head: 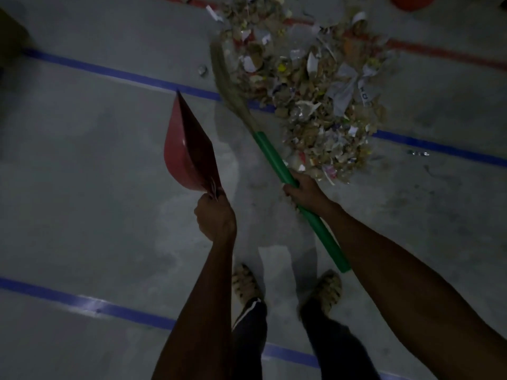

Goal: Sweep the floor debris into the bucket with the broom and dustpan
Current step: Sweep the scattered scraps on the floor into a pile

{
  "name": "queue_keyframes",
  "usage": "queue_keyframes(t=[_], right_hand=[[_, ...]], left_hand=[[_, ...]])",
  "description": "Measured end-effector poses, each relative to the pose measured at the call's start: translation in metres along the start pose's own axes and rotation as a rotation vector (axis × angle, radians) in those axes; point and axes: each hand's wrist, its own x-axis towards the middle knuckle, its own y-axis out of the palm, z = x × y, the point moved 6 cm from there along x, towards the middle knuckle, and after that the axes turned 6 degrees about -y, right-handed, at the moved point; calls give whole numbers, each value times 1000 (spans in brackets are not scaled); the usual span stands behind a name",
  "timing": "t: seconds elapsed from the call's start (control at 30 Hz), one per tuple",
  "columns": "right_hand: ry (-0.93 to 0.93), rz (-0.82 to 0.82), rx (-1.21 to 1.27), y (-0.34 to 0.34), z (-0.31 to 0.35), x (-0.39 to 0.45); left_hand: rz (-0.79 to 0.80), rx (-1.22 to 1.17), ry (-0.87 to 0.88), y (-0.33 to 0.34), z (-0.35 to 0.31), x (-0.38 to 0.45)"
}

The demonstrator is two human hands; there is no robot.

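Left hand (215, 218) grips dustpan (189, 152), right hand (307, 192) grips broom (277, 160); set pan edge flat against debris (307, 86), sweep short.

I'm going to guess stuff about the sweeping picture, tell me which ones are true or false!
1. The left hand holds a red dustpan. True.
2. The broom has a blue handle. False: its handle is green, gripped by the right hand.
3. The debris pile is already inside the dustpan. False: it lies on the floor, beside the broom's bristles; the dustpan is held up, apart from it.
4. Blue lines run across the floor. True.
5. The person is barefoot. False: both feet wear sandals.
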Motion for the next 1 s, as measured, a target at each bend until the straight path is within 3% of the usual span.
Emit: queue_keyframes(t=[0.17,0.33,0.5,0.63,1.0], right_hand=[[25,178,-103,78,12,63],[124,340,-276,134,-24,122],[203,198,-362,122,-57,163],[181,66,-344,86,-43,187],[-90,-101,-75,41,36,223]], left_hand=[[-93,3,-7,-20,-2,67],[-100,29,-102,-9,18,117],[-95,56,-159,9,25,146],[-78,84,-218,18,6,158],[-66,20,-147,43,-90,198]])
